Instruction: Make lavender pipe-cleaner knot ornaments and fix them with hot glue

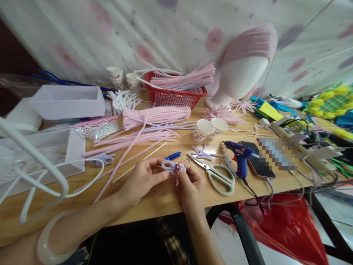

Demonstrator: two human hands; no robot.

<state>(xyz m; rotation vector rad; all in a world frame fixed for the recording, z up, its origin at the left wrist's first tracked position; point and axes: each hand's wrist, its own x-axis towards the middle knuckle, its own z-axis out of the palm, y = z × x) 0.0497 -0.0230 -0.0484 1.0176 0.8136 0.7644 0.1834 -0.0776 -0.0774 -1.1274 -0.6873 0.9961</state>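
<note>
Near the table's front edge, a small lavender pipe cleaner (167,163) bent into loops sits between the fingers of both hands. My left hand (145,176) pinches its left side, thumb and fingers closed. My right hand (191,182) is closed on the right side, with dark painted nails against the loops. Just behind the fingers lies a blue pen (173,156). Scissors (220,177) with pale green handles rest to the right of my right hand. Short lavender pipe cleaner pieces (202,152) lie beyond the scissors' blades.
A blue glue gun (239,156) and a phone (259,163) lie right. Pink pipe cleaners (157,116), paper cups (203,129) and a red basket (176,97) stand behind. A foam head (242,71) is at the back. White bins (75,151) and a white looped tube (62,176) occupy the left.
</note>
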